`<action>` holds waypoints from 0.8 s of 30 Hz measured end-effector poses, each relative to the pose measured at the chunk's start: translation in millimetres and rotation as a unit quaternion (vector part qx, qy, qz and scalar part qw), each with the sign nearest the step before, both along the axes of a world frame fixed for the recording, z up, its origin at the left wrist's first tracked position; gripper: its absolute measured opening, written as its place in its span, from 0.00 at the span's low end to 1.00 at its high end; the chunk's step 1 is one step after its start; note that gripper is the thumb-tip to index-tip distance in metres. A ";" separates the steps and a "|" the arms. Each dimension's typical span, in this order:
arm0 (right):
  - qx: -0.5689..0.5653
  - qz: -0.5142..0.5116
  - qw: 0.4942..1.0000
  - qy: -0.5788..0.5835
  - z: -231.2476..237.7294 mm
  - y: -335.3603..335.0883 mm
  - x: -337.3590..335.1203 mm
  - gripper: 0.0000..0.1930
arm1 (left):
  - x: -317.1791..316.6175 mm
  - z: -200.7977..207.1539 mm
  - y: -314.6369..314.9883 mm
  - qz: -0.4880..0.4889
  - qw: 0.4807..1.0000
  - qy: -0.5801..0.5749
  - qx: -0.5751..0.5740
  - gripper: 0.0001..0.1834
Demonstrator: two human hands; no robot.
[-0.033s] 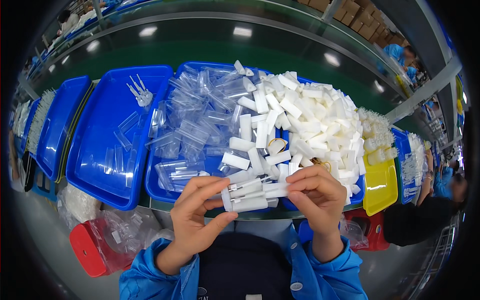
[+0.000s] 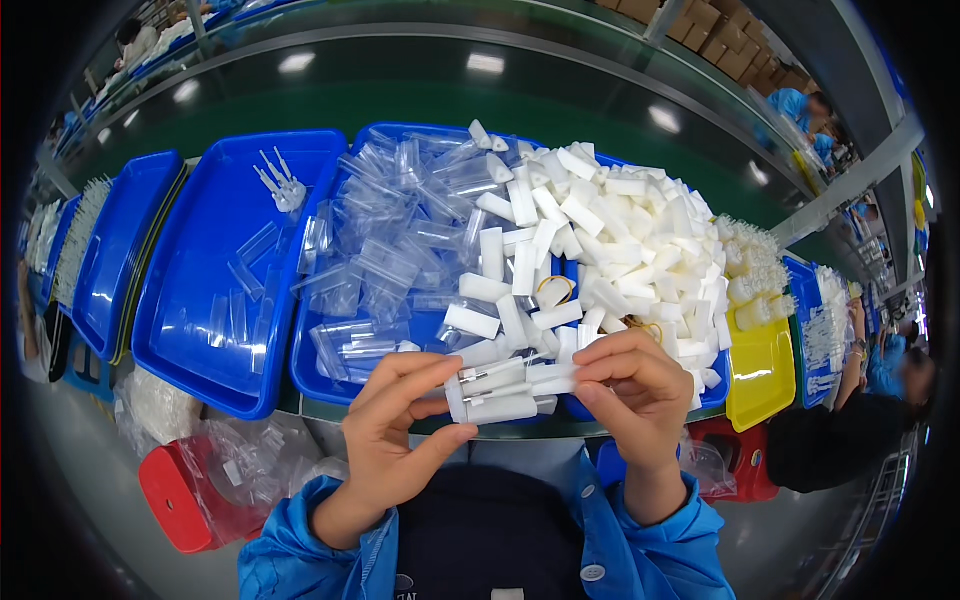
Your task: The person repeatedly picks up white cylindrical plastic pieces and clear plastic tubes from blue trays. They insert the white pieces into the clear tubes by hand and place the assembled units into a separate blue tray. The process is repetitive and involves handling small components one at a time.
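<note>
My left hand [image 2: 393, 428] grips the white round end of a small assembly [image 2: 495, 392] between thumb and fingers, held level in front of my chest. Thin rods with metallic-looking parts and white pieces run rightward from that end. At its right side, my right hand [image 2: 637, 395] pinches a white block [image 2: 550, 380] between thumb and fingertips, against the rods. Just behind my hands lie a heap of white foam-like blocks [image 2: 640, 260] and a pile of clear plastic sleeves [image 2: 390, 210], both in blue trays.
To the left, a blue tray [image 2: 185, 320] holds a white pronged piece [image 2: 283, 188] and a few clear sleeves. A yellow tray [image 2: 760, 375] with bundled white parts stands right. Beyond runs a green conveyor belt [image 2: 400, 90]. A red stool [image 2: 175, 500] stands lower left; people sit at right.
</note>
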State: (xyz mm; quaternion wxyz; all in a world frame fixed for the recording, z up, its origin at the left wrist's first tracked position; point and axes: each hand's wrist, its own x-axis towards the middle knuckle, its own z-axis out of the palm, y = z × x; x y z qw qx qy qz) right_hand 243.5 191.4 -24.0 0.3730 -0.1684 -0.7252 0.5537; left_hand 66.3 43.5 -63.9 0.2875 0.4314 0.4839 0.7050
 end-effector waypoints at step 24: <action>0.134 0.003 0.989 -0.062 5.3 -16.5 -18.1 0.09 | 0.0 5.4 3.2 -0.007 0.996 0.077 -0.051 0.29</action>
